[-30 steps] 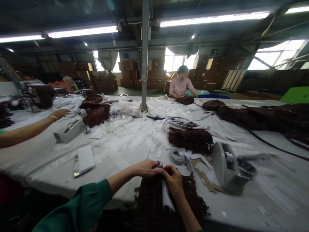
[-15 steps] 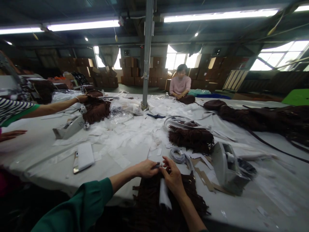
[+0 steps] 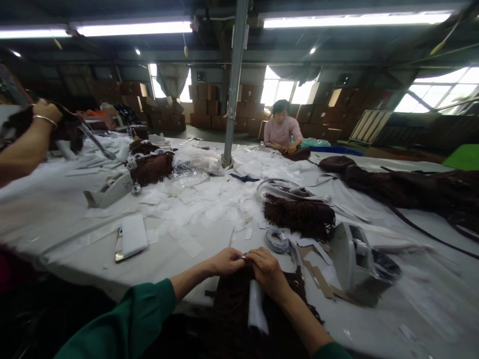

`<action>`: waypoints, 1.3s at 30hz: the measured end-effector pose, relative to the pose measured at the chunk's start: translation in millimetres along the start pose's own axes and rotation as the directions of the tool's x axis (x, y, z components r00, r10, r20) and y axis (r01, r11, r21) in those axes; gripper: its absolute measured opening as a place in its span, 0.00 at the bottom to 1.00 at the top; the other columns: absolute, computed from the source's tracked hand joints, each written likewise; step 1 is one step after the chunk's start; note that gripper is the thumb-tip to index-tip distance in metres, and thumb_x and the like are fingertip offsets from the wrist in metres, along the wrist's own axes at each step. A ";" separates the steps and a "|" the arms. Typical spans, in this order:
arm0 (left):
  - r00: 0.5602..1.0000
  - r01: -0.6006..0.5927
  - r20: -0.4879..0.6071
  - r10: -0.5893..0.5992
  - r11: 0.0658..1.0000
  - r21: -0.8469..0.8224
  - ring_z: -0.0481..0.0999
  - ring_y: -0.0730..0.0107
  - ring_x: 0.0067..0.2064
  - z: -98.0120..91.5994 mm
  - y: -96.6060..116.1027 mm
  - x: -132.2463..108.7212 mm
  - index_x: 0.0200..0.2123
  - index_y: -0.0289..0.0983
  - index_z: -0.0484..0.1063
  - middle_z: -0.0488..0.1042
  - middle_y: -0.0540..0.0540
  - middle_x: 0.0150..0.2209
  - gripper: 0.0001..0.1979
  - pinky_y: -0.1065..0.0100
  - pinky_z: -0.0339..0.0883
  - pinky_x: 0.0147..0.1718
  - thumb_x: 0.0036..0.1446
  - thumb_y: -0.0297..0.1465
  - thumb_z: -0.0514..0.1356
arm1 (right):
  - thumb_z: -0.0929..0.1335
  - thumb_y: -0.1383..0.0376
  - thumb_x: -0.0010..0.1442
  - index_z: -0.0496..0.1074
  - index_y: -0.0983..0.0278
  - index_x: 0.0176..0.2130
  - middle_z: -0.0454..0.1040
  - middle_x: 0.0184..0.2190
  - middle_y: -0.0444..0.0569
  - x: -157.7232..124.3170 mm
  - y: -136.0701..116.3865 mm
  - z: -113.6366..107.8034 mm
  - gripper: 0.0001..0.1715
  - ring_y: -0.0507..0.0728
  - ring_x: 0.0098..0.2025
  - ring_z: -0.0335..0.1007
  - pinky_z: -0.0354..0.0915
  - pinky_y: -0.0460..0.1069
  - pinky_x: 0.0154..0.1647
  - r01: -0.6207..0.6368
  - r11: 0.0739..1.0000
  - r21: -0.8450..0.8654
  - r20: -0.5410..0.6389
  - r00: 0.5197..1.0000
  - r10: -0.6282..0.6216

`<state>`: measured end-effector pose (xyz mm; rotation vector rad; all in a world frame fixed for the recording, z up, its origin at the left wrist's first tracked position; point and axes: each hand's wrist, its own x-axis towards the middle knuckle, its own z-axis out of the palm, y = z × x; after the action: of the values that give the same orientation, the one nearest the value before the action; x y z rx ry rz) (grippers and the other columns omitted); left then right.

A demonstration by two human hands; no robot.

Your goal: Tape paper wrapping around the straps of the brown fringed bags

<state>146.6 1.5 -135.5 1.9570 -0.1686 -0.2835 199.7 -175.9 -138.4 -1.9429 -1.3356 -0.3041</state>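
Observation:
A dark brown fringed bag [image 3: 232, 304] lies at the table's front edge, close to me. At its upper edge my left hand [image 3: 226, 262] pinches a small greyish piece between thumb and fingers; what the piece is, I cannot make out. My right hand [image 3: 266, 269] is closed beside it, its fingertips meeting the left ones on the same spot. A white wrapped strip [image 3: 257, 306] lies over the bag, below my right hand. Beyond that hand, a coiled grey-wrapped strap [image 3: 277, 241] rests on the table, its end running down towards the bag's metal eyelet.
A tape dispenser [image 3: 354, 259] stands right, near cardboard strips [image 3: 318, 276]. Another fringed bag [image 3: 299, 214] lies behind. A phone-like item with a white pad [image 3: 132, 239] is at left. A co-worker's arm [image 3: 28, 139] lifts a brown bag; another person [image 3: 282, 129] sits opposite. A post [image 3: 235, 89] rises mid-table.
My right hand's raised, spread fingers have closed down beside my left hand. The co-worker at left has lifted a dark brown bag up and leftward. The view has shifted slightly.

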 end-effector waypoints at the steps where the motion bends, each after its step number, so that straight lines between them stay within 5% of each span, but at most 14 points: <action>1: 1.000 0.017 0.003 -0.017 0.999 -0.034 0.52 0.77 0.22 0.0 -1.2 -0.3 0.19 0.37 0.59 0.53 0.55 0.18 0.19 0.71 0.44 0.21 0.54 0.44 0.53 | 0.61 0.75 0.61 0.75 0.61 0.42 0.76 0.34 0.51 1.4 -0.3 -0.7 0.18 0.59 0.37 0.69 0.66 0.54 0.39 0.013 1.000 -0.002 0.015 1.000 -0.013; 10: 0.999 0.051 0.027 -0.044 0.947 -0.318 0.51 0.78 0.22 -4.2 -3.1 -3.5 0.27 0.35 0.66 0.56 0.56 0.20 0.24 0.71 0.42 0.21 0.50 0.52 0.56 | 0.63 0.68 0.65 0.72 0.55 0.52 0.76 0.43 0.50 4.2 8.5 -3.9 0.18 0.60 0.43 0.68 0.66 0.56 0.45 0.011 0.999 0.031 0.072 0.997 -0.013; 18: 0.995 0.070 -0.029 -0.091 0.896 -0.438 0.56 0.75 0.25 -5.8 -8.5 -0.2 0.28 0.34 0.69 0.60 0.53 0.22 0.18 0.71 0.49 0.24 0.51 0.45 0.56 | 0.64 0.67 0.64 0.74 0.53 0.50 0.77 0.41 0.49 13.2 12.5 1.6 0.17 0.60 0.42 0.69 0.67 0.57 0.44 -0.003 0.997 0.077 0.043 0.999 0.000; 32: 0.995 0.058 -0.059 -0.079 0.951 -0.304 0.52 0.78 0.22 -3.3 -17.0 9.7 0.21 0.35 0.63 0.55 0.56 0.19 0.18 0.71 0.42 0.21 0.52 0.44 0.55 | 0.63 0.70 0.64 0.76 0.57 0.45 0.77 0.37 0.50 14.7 9.0 4.0 0.16 0.58 0.39 0.71 0.69 0.53 0.40 0.050 0.997 -0.060 0.031 0.998 -0.048; 36: 0.987 0.042 -0.145 -0.074 0.976 -0.212 0.53 0.77 0.22 -0.2 -19.0 12.8 0.20 0.35 0.64 0.55 0.55 0.18 0.17 0.71 0.44 0.21 0.52 0.42 0.55 | 0.65 0.65 0.64 0.76 0.59 0.44 0.78 0.40 0.50 8.5 5.3 -20.7 0.12 0.58 0.42 0.73 0.69 0.56 0.47 0.001 0.993 -0.114 -0.066 0.998 -0.009; 39: 0.981 0.040 -0.183 -0.071 0.985 -0.167 0.55 0.75 0.23 1.4 -21.8 11.4 0.21 0.35 0.65 0.55 0.55 0.19 0.17 0.71 0.46 0.22 0.52 0.42 0.53 | 0.66 0.60 0.62 0.77 0.60 0.42 0.78 0.41 0.51 -12.7 16.0 -70.4 0.13 0.60 0.43 0.74 0.67 0.56 0.50 -0.213 0.955 -0.208 -0.295 0.944 0.146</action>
<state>156.9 5.9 -157.4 1.8159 0.0324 -0.1423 223.0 -236.1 -103.9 -2.1106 -0.9662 -0.6457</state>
